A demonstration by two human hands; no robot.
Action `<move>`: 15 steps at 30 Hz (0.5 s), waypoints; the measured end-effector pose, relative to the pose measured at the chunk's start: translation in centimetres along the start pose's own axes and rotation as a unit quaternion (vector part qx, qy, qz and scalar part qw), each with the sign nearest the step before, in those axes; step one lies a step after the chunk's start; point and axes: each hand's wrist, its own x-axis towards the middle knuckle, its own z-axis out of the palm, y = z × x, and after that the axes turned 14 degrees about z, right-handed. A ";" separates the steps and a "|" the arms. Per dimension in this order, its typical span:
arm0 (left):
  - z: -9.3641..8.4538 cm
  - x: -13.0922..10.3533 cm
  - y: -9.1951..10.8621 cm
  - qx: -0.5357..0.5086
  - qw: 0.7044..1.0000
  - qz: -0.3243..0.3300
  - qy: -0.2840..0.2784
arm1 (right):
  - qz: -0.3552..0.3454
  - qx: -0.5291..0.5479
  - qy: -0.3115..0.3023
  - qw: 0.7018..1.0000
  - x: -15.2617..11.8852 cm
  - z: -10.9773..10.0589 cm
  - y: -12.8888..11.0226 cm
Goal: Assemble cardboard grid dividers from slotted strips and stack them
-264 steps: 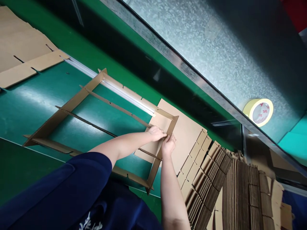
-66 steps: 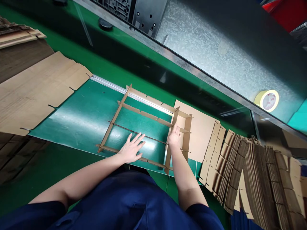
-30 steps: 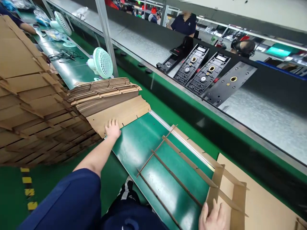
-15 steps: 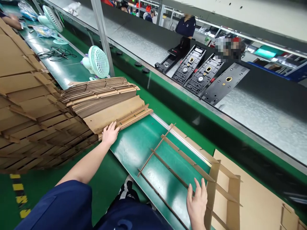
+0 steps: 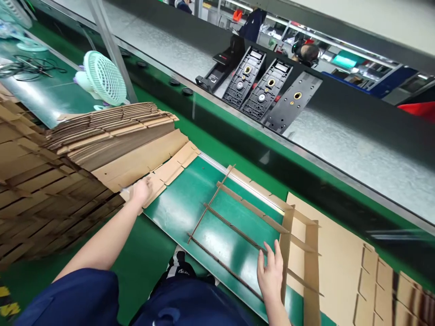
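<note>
A slotted cardboard strip (image 5: 176, 164) lies at the near edge of a fanned stack of cardboard pieces (image 5: 136, 156). My left hand (image 5: 142, 189) is on the strip's near end with its fingers curled in; whether it grips the strip is hard to tell. On the green table (image 5: 176, 199), a partly assembled cardboard divider grid (image 5: 244, 202) stands on edge, with several long strips crossed by others. My right hand (image 5: 271, 267) is beside the grid's cross strip, fingers spread, holding nothing.
A mint fan (image 5: 105, 78) stands behind the stack. Piled cardboard grids (image 5: 44, 181) fill the left. Flat cardboard (image 5: 340, 253) and more slotted pieces (image 5: 369, 290) lie at right. Black machine parts (image 5: 267, 88) rest on the conveyor (image 5: 190, 43) beyond.
The view has shifted right. My left hand has curled its fingers, and the strip beside the stack now lies flat with its slots showing. My right hand stays spread by the grid.
</note>
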 end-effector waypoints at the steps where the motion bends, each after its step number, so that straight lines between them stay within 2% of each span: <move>1: 0.3 -0.2 0.0 0.011 1.000 0.011 -0.002 | -0.001 -0.001 -0.003 1.000 -0.2 0.1 0.1; 4: 1.6 -1.0 0.2 0.050 0.997 0.049 -0.011 | -0.019 0.000 -0.011 1.000 -0.6 0.3 0.2; 7: 2.8 -1.6 0.4 0.046 0.998 0.053 -0.001 | -0.030 0.002 -0.021 0.999 -0.8 0.1 -0.1; 11: 3.2 -2.3 0.6 0.007 0.993 0.082 0.089 | -0.030 0.004 -0.010 0.999 -0.5 -0.7 -0.8; 15: 2.4 -3.2 1.1 0.001 0.976 0.136 0.173 | -0.045 0.018 0.004 0.999 0.2 -1.5 -1.7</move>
